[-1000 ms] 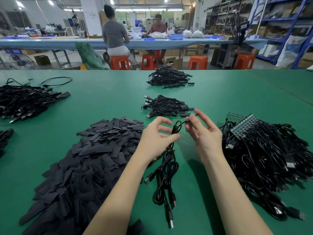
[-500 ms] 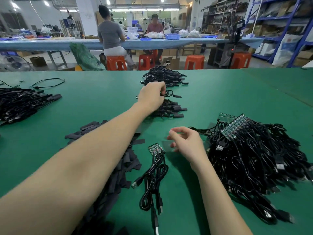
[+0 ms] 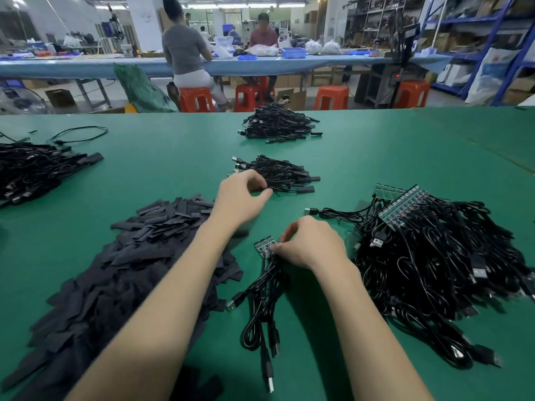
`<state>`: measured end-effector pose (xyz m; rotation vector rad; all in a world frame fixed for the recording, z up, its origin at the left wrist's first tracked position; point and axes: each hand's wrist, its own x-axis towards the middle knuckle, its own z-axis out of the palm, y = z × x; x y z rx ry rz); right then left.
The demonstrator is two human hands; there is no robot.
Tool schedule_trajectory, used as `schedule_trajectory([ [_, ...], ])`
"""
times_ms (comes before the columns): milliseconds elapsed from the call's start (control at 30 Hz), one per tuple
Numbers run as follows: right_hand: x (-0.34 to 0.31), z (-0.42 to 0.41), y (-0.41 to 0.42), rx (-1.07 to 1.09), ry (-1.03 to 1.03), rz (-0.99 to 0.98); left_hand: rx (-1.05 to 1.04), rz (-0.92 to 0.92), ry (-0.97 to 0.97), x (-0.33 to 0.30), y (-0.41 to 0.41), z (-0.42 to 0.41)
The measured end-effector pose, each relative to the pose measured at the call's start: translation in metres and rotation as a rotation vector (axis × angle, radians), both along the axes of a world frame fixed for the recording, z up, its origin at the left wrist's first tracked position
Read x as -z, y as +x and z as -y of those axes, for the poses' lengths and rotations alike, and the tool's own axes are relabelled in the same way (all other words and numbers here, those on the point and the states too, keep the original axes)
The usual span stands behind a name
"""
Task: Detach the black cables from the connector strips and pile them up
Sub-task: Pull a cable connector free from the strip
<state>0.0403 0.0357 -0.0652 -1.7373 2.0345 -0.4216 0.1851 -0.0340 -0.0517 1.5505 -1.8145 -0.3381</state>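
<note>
Right hand [image 3: 311,244] pinches a black cable at the small connector strip [image 3: 264,246], centre table; left hand [image 3: 240,199], fingers loosely curled and empty, hovers by the detached pile [image 3: 276,172] at 12 o'clock. Best brace the strip with the left and pull straight along the plug.

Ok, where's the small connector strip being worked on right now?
Centre of the head view, on the green table, the small connector strip sits at the right hand fingertips.

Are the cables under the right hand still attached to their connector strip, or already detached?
Attached: the cables run up into the connector strip, pinched by the right hand.
</note>
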Motion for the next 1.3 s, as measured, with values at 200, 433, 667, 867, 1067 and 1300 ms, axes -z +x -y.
schedule_trajectory([
  [200, -0.002, -0.002, 0.002, -0.002, 0.069, 0.143, -0.055, 0.088, 0.165, 0.023, 0.017, -0.051],
  [433, 0.004, -0.007, 0.016, -0.020, -0.027, 0.253, -0.047, 0.012, 0.156, 0.017, 0.019, -0.048],
  [667, -0.005, -0.004, -0.024, -0.112, -0.079, 0.933, 0.201, -0.690, 0.506, 0.012, 0.022, -0.050],
  [867, -0.009, -0.005, -0.026, -0.073, -0.147, 0.914, 0.313, -0.847, 0.525, 0.011, 0.015, -0.055],
  [1067, -0.010, -0.006, -0.019, -0.079, -0.127, 0.935, 0.369, -0.814, 0.548, 0.010, 0.009, -0.061],
  [1300, -0.005, -0.002, -0.018, -0.110, -0.014, 1.136, 0.431, -0.941, 0.682, 0.010, 0.010, -0.063],
])
